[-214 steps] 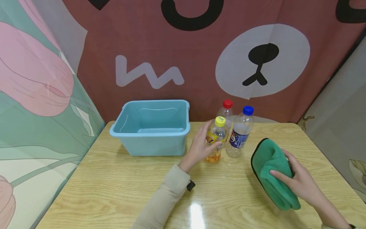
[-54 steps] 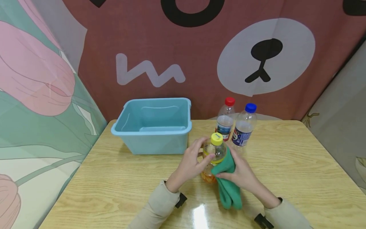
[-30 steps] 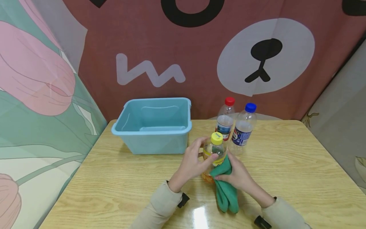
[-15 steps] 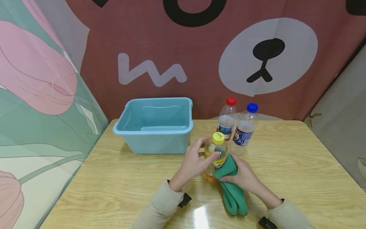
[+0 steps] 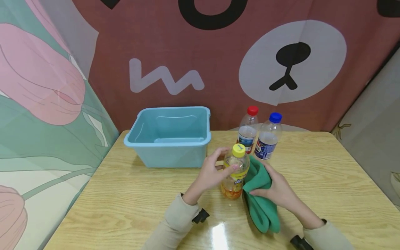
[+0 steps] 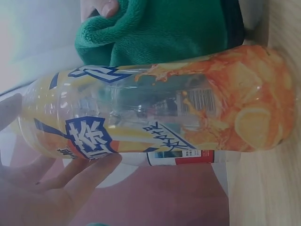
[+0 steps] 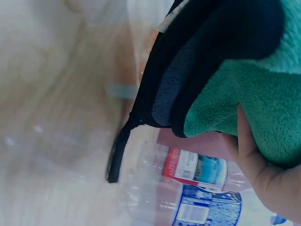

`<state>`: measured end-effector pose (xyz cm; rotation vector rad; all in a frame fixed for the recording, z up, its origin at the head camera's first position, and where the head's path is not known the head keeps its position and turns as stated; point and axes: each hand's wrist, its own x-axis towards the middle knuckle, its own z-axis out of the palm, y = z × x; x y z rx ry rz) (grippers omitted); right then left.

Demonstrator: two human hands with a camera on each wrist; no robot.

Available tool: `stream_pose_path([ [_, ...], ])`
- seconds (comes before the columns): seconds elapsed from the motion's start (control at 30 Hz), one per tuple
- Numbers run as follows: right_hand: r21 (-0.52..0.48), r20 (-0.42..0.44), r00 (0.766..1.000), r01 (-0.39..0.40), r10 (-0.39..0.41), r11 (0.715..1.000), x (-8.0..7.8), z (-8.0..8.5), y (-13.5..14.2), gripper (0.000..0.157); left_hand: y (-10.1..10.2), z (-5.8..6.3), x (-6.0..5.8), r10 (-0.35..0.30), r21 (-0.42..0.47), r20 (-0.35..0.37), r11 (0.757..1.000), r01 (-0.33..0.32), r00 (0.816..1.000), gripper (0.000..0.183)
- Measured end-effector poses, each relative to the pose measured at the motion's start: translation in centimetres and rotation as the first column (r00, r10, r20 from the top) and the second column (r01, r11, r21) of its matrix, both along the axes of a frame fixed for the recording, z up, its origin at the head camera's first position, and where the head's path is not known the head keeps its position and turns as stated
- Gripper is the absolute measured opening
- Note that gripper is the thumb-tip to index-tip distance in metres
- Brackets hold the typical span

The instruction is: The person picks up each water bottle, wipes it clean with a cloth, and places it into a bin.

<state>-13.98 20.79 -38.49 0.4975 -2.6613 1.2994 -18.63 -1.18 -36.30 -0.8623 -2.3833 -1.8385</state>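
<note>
My left hand (image 5: 213, 171) grips the upper part of a clear plastic drink bottle (image 5: 232, 189) with a yellow cap. The bottle is upright on the wooden table; its label (image 6: 188, 108) shows orange slices near the base. In my right hand (image 5: 278, 189) is a folded green cloth (image 5: 260, 205) with a dark edge, held just right of the bottle. Seen from the right wrist, the cloth (image 7: 268, 108) hangs from the fingers, a black trim strip dangling. Whether cloth and bottle touch, I cannot tell.
Behind the held bottle stand a red-capped bottle (image 5: 248, 133) and a blue-capped bottle (image 5: 267, 140). A light blue plastic bin (image 5: 168, 156) sits to the left on the table (image 5: 125, 208). A printed curtain (image 5: 175, 41) hangs along the table's back edge.
The right hand and cloth came over from the right to the yellow-capped bottle, which moved nearer. In the last half second the cloth shifted slightly right, uncovering more of its label.
</note>
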Motion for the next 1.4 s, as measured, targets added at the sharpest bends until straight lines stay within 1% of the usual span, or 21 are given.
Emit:
stream_pose_path([
  [0.1, 0.006, -0.011, 1.000, 0.006, -0.006, 1.000, 0.0, 0.6, 0.1, 0.096, -0.2, 1.4, 0.6, -0.026, -0.007, 0.018, 1.000, 0.027, 0.999, 0.048],
  [0.23, 0.022, -0.018, 1.000, 0.016, -0.016, 1.000, -0.1, 1.3, 0.3, 0.096, -0.5, 3.4, 1.5, -0.074, -0.014, 0.059, 0.997, 0.075, 0.995, 0.047],
  [0.3, 0.027, -0.024, 1.000, 0.021, -0.021, 0.999, -0.1, 1.6, 0.3, 0.097, -0.6, 3.5, 1.4, -0.093, -0.012, 0.081, 0.995, 0.095, 0.992, 0.047],
  [0.37, 0.027, -0.030, 0.999, 0.020, -0.020, 0.999, 0.0, 1.9, 0.3, 0.097, -0.6, 3.4, 1.1, -0.109, 0.002, 0.102, 0.994, 0.109, 0.989, 0.046],
  [0.6, 0.015, -0.024, 1.000, 0.007, -0.006, 1.000, -0.1, 2.8, 0.2, 0.098, -0.5, 0.8, -0.9, -0.143, 0.040, 0.153, 0.990, 0.138, 0.978, 0.049],
  [0.67, 0.012, -0.024, 1.000, 0.000, 0.001, 1.000, -0.1, 3.2, 0.1, 0.098, -0.5, 0.6, -1.1, -0.146, 0.048, 0.158, 0.989, 0.140, 0.977, 0.050],
  [0.87, 0.020, -0.052, 0.998, -0.029, 0.030, 0.999, -0.3, 3.9, -0.3, 0.098, -0.5, 0.5, -1.1, -0.155, 0.097, 0.149, 0.985, 0.142, 0.977, 0.048],
  [0.97, 0.030, -0.064, 0.997, -0.039, 0.041, 0.999, -0.4, 4.1, -0.6, 0.097, -0.5, 0.6, -0.9, -0.147, 0.098, 0.144, 0.986, 0.133, 0.979, 0.044],
  [1.1, 0.054, -0.074, 0.996, -0.043, 0.047, 0.998, -0.5, 4.3, -0.9, 0.098, -0.6, 1.2, -0.5, -0.125, 0.052, 0.136, 0.992, 0.119, 0.983, 0.043],
  [1.2, 0.069, -0.073, 0.996, -0.047, 0.052, 0.996, -0.7, 4.4, -1.2, 0.097, -0.7, 1.5, -0.3, -0.111, 0.008, 0.096, 0.994, 0.111, 0.989, 0.044],
  [1.27, 0.076, -0.070, 0.996, -0.053, 0.059, 0.996, -0.8, 4.3, -1.3, 0.097, -0.8, 1.4, -0.4, -0.105, -0.014, 0.058, 0.994, 0.106, 0.993, 0.044],
  [1.4, 0.086, -0.061, 0.996, -0.066, 0.072, 0.994, -0.9, 4.3, -1.5, 0.096, -0.8, 0.9, -0.5, -0.080, -0.058, 0.007, 0.995, 0.081, 0.997, 0.045],
])
